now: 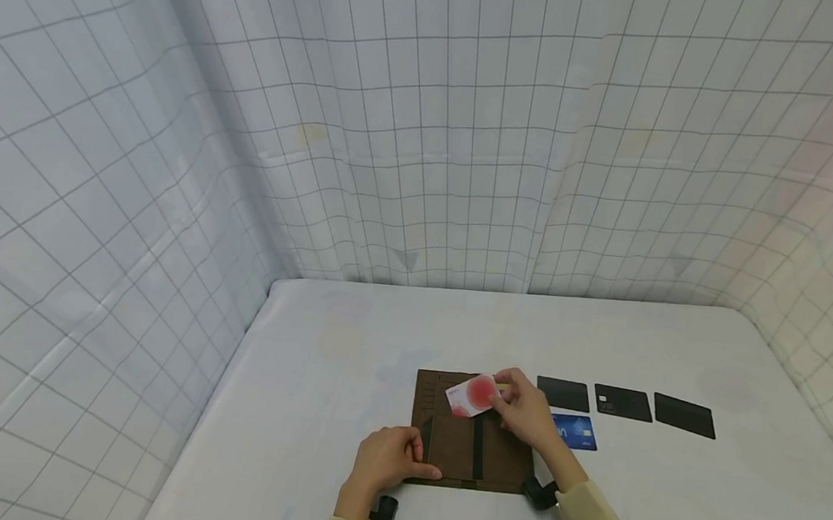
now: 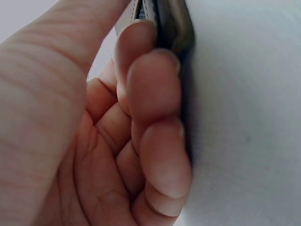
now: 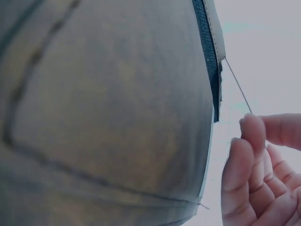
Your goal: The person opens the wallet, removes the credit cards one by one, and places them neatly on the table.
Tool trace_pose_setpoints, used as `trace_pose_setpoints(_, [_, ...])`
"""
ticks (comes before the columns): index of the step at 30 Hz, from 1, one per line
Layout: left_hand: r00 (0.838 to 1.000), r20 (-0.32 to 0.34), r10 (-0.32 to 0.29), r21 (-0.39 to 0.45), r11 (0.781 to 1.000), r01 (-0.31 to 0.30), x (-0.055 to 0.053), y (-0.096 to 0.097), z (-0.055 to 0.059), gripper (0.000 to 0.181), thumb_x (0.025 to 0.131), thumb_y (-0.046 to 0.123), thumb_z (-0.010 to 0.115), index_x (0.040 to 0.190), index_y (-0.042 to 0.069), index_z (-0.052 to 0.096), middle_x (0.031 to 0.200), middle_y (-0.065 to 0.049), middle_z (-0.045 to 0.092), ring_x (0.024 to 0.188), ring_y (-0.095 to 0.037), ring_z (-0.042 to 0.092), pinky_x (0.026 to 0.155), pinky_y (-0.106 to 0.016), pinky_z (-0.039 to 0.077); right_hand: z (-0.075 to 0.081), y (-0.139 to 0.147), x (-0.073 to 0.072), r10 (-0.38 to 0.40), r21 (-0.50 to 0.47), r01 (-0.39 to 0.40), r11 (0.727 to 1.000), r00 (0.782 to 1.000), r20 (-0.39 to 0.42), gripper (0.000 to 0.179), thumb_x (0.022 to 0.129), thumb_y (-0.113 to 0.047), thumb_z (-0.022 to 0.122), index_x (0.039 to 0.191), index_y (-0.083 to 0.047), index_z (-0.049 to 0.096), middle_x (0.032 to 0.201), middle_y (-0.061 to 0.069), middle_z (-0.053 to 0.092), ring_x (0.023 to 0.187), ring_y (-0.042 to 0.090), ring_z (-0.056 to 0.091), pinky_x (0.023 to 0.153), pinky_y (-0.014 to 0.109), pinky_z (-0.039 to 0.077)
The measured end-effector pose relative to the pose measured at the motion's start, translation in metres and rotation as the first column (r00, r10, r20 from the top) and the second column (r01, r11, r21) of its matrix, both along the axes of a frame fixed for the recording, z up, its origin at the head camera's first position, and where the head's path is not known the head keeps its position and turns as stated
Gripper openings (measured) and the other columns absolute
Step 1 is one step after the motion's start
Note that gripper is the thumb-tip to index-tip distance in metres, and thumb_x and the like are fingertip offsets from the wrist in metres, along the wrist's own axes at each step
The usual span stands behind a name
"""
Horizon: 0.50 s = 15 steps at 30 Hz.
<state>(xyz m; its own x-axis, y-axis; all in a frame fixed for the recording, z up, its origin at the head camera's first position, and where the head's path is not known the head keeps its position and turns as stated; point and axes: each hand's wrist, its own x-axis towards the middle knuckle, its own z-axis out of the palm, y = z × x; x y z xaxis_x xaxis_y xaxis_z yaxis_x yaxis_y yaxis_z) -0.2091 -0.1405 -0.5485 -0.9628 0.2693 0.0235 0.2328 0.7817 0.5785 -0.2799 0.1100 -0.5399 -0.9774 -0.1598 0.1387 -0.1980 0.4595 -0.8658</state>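
A brown wallet [image 1: 455, 444] lies spread flat on the table, a dark strip [image 1: 478, 450] down its middle and slots along its left side. At its lower left corner my left hand [image 1: 386, 458] grips the edge, thumb over the top. In the left wrist view, curled fingers [image 2: 155, 89] press against the wallet's edge [image 2: 176, 23]. Above the wallet's upper part, my right hand [image 1: 525, 409] pinches a white card with red circles [image 1: 475, 394] between thumb and fingers. The right wrist view shows that card [image 3: 239, 85] edge-on as a thin line, its far end at the wallet's pocket edge [image 3: 217, 61].
Three black cards lie in a row to the right: one near the wallet [image 1: 563, 394], one with a chip [image 1: 624, 402], one farthest out [image 1: 684, 415]. A blue card [image 1: 576, 432] lies below them, beside my right wrist. White gridded curtains [image 1: 429, 127] surround the white table [image 1: 333, 344].
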Motion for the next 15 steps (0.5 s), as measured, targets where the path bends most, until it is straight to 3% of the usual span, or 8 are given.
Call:
trace_pose_setpoints(12, [1.0,0.014,0.001,-0.001,1.0,-0.001,-0.001,0.001,0.003,0.043,0.065,0.055,0.08,0.065,0.023,0.052,0.051,0.011,0.041,0.045,-0.005,0.038,0.045,-0.025,0.032,0.004,0.015,0.006,-0.069,-0.192,0.087,0.977,0.993,0.097,0.027,0.087,-0.007,0.068,0.112,-0.007,0.056,0.073,0.016,0.061,0.047,0.02,0.053,0.049,0.031,0.048])
trace_pose_setpoints(15, [1.0,0.014,-0.002,0.007,1.0,0.002,0.0,0.0,0.002,0.042,0.065,0.054,0.08,0.065,0.023,0.052,0.051,0.011,0.041,0.044,-0.005,0.037,0.045,-0.025,0.032,0.018,0.018,0.015,-0.097,-0.205,0.122,0.971,0.987,0.125,0.026,0.089,-0.007,0.066,0.114,-0.005,0.056,0.076,0.022,0.06,0.046,0.018,0.052,0.048,0.03,0.046])
